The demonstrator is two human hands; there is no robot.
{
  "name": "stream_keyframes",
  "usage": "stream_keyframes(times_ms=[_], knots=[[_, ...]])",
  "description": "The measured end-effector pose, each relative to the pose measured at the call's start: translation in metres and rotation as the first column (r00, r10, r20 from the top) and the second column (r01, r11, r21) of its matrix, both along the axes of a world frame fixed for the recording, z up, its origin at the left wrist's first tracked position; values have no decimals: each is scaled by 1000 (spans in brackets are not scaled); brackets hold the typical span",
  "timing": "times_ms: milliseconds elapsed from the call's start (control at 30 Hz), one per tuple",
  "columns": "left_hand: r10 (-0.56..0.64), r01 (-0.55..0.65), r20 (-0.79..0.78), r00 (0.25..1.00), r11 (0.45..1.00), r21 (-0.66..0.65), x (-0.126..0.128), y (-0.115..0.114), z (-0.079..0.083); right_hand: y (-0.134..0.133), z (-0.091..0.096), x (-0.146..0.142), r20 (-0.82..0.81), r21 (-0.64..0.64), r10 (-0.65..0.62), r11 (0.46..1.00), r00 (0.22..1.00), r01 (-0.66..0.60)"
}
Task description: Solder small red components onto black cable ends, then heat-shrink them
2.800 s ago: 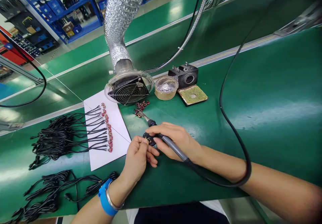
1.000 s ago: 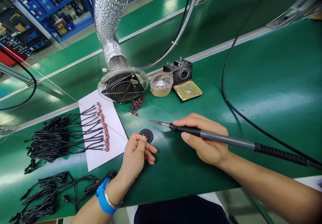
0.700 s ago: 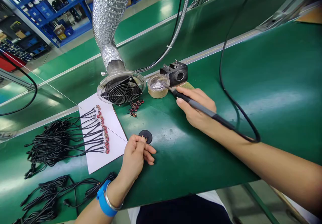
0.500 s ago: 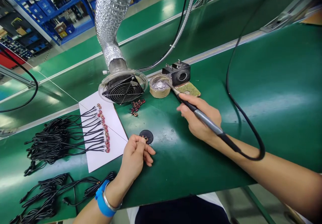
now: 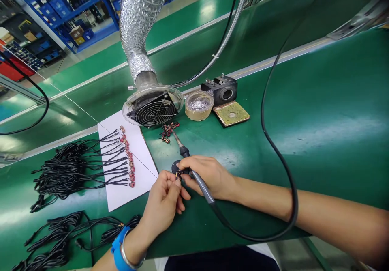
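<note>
My left hand (image 5: 165,196) pinches a small wire-wound coil (image 5: 179,173) with copper-coloured wire ends, over a round black disc (image 5: 175,165). Close against it, my right hand (image 5: 209,177) grips a soldering iron (image 5: 200,186), its tip pointing away toward a small pile of similar coils (image 5: 168,131). The right thumb and fingertips reach the coil; whether they pinch it too I cannot tell. Left of my hands, a row of reddish coils (image 5: 130,161) with black cables lies on a white board (image 5: 121,200).
A fume extractor (image 5: 153,110) hangs low over the bench. Beside it stand a round tub of shiny metal (image 5: 199,106), a soldering iron stand (image 5: 223,90) and a yellowish sponge tray (image 5: 231,113). Bundles of black cable (image 5: 60,169) lie at left. The iron's cord (image 5: 282,161) loops over my right forearm.
My right hand has brought the soldering iron from the round tub down and left to my left hand. The iron's tip has left the tub. My left hand still pinches the coil.
</note>
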State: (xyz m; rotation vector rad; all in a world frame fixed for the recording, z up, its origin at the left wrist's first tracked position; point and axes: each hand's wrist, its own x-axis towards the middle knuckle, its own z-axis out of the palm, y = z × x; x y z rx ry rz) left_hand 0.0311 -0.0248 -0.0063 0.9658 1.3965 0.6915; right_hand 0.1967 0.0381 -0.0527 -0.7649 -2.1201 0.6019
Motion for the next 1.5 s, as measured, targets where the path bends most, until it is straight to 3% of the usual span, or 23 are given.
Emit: stream_keyframes(times_ms=[233, 367, 500, 567, 667, 767, 933, 1200, 1400, 1500], knots=[[-40, 39, -62, 997, 999, -15, 0, -5, 3, -2, -7, -1, -32, 13, 22, 1000, 999, -21], [-19, 21, -73, 997, 1000, 23, -1, -6, 7, -2, -1, 3, -128, 27, 14, 1000, 992, -10], [-4, 12, -74, 997, 993, 117, -5, -6, 10, -7, 13, 11, -216, -133, -25, 991, 976, -4], [-9, 20, -70, 997, 988, 154, -7, -5, 10, -11, 19, 14, -252, -289, 4, 954, 968, -79], [-28, 46, -95, 995, 981, 190, -8, -4, 10, -16, 23, 16, -356, -492, 88, 829, 930, -267], [-60, 95, -165, 984, 971, 217, -8, -4, 10, -17, 25, 17, -407, -564, 118, 748, 906, -350], [-134, 239, -354, 926, 932, 271, -8, -6, 13, -14, 31, 22, -278, -533, 118, 807, 953, -255], [-201, 426, -499, 843, 815, 393, -9, -4, 20, -9, 41, 32, -106, -427, 290, 850, 951, -307], [-223, 497, -538, 813, 748, 441, -7, -4, 17, -9, 43, 32, -58, -435, 352, 833, 934, -341], [-191, 476, -542, 818, 755, 452, -6, -4, 17, -9, 45, 30, -102, -536, 336, 774, 936, -337]])
